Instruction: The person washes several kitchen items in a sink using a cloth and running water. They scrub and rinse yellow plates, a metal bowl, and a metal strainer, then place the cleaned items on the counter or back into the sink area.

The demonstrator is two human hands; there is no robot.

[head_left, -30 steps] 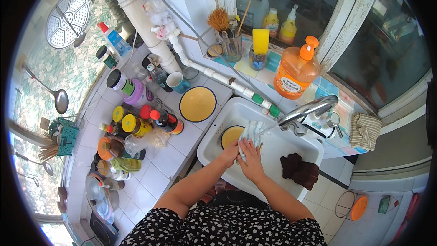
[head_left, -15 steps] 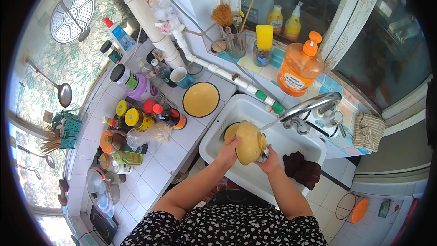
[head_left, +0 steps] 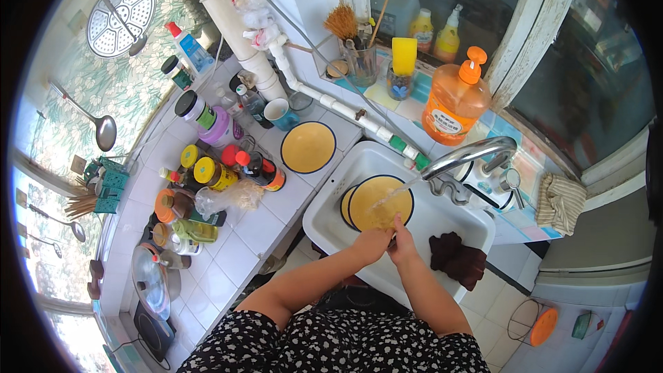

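A yellow bowl [head_left: 376, 200] with a dark blue rim faces inside up over the white sink [head_left: 324, 231], and water from the faucet [head_left: 476, 155] runs into it. My right hand [head_left: 400, 240] grips its near edge, the thumb over the rim. Close beside it, my left hand [head_left: 373, 245] is closed at the same near edge, its fingers partly hidden. A small dark bit shows between the hands; I cannot make out what it is. Under the bowl's left side, another yellow bowl [head_left: 346, 208] rests in the sink, mostly covered.
A dark brown cloth [head_left: 457, 259] hangs over the sink's right edge. On the tiled counter to the left stand a yellow dish [head_left: 309, 147], sauce bottles [head_left: 260, 170] and several jars. An orange pump bottle [head_left: 452, 103] and a striped cloth [head_left: 561, 200] are behind the sink.
The bowl has turned from its side, foot to the right, to inside up under the water. Both hands have come together at its near edge. The greyish cloth in the right hand no longer shows.
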